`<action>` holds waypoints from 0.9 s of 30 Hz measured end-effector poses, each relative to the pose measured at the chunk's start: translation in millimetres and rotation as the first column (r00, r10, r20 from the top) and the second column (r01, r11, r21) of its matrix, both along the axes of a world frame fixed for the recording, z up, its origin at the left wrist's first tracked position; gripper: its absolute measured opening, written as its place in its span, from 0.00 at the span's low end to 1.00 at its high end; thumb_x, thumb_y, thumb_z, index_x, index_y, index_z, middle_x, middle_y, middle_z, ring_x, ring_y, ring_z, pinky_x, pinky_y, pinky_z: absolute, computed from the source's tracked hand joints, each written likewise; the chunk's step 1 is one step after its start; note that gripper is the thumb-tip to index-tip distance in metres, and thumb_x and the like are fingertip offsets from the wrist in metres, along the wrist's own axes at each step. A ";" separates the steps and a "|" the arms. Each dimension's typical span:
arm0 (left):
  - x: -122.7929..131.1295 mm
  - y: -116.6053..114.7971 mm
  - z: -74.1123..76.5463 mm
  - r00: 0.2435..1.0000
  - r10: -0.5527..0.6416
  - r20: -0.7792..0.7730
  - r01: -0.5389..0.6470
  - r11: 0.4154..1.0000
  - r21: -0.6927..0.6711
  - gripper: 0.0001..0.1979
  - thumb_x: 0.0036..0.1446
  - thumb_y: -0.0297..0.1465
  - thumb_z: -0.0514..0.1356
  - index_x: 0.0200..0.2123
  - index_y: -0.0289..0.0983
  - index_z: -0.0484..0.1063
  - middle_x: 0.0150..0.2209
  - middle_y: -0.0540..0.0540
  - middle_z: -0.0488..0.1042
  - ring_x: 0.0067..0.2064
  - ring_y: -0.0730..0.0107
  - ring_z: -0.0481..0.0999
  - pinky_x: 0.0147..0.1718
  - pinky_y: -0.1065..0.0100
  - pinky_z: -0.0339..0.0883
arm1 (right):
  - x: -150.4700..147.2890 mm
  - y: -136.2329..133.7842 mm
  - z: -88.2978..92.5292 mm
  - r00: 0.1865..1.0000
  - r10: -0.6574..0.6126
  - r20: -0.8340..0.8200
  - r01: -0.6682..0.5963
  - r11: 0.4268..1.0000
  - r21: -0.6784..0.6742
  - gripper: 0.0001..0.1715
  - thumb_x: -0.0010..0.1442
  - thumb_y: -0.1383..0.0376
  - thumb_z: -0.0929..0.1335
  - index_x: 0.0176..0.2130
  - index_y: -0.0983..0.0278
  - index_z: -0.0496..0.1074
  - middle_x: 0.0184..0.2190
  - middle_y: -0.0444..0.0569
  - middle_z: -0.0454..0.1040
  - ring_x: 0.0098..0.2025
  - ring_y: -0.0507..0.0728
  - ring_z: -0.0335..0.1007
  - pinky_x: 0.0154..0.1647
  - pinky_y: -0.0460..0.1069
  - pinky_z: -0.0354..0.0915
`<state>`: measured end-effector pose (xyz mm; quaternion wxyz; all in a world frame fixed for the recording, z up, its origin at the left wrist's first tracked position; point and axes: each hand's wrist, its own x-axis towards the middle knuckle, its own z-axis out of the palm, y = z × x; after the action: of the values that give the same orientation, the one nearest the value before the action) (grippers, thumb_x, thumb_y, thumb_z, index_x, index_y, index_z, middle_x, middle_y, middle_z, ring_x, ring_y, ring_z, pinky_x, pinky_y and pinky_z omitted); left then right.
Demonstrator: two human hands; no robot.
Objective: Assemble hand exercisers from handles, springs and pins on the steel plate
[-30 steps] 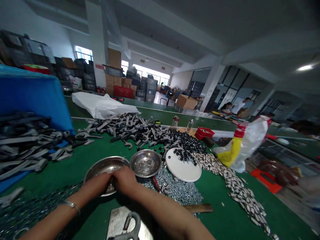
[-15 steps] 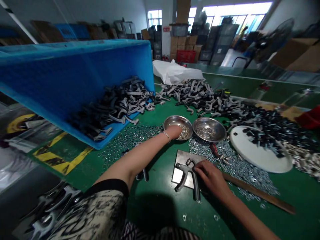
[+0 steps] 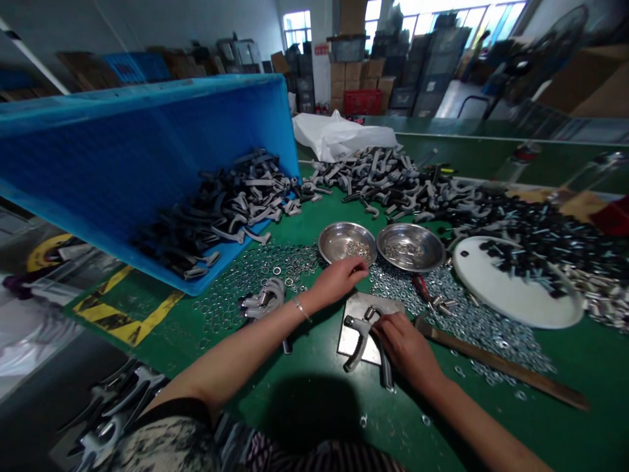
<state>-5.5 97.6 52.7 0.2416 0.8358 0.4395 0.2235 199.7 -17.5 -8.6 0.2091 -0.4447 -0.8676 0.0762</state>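
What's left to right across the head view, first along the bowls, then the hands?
Bowls: blue plastic crate, left metal bowl, right metal bowl, white plate. Hands: left hand, right hand, wooden tool handle.

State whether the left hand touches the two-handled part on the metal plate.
Apart: the head view shows green tabletop between left hand and two-handled part.

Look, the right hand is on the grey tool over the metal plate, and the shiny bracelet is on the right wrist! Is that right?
Not quite: the bracelet is on the left wrist, just behind the left hand. The head view shows it. The right hand is indeed on the grey tool over the metal plate.
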 end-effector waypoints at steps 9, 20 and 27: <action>4.5 -78.3 -23.3 0.929 -0.116 -0.352 0.191 0.963 0.189 0.10 0.69 0.33 0.52 0.41 0.37 0.71 0.40 0.46 0.74 0.44 0.61 0.70 0.46 0.60 0.60 | 18.4 -18.0 7.0 0.923 0.198 0.329 -0.243 0.965 0.102 0.27 0.63 0.78 0.61 0.61 0.75 0.64 0.55 0.68 0.72 0.48 0.67 0.70 0.47 0.61 0.74; 19.1 -81.2 -25.6 0.828 -0.134 -0.544 0.343 0.890 0.302 0.08 0.67 0.27 0.53 0.36 0.33 0.71 0.36 0.42 0.73 0.40 0.57 0.70 0.41 0.56 0.60 | 102.5 -32.0 -0.2 0.986 -0.140 0.088 0.145 0.988 -0.051 0.21 0.70 0.68 0.58 0.58 0.67 0.67 0.54 0.61 0.71 0.52 0.64 0.68 0.53 0.59 0.67; 19.1 -96.7 -35.0 0.761 -0.187 -0.621 0.450 0.842 0.297 0.12 0.68 0.26 0.49 0.43 0.30 0.73 0.41 0.37 0.75 0.42 0.55 0.72 0.43 0.54 0.63 | 154.3 -41.8 -0.4 0.888 -0.251 0.386 0.244 0.967 0.069 0.18 0.67 0.67 0.60 0.51 0.69 0.72 0.39 0.61 0.74 0.39 0.67 0.66 0.42 0.61 0.64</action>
<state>13.5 0.9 17.7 -0.0556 0.9590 0.2779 0.0090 354.1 -59.3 -9.0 0.0435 -0.5560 -0.8286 -0.0494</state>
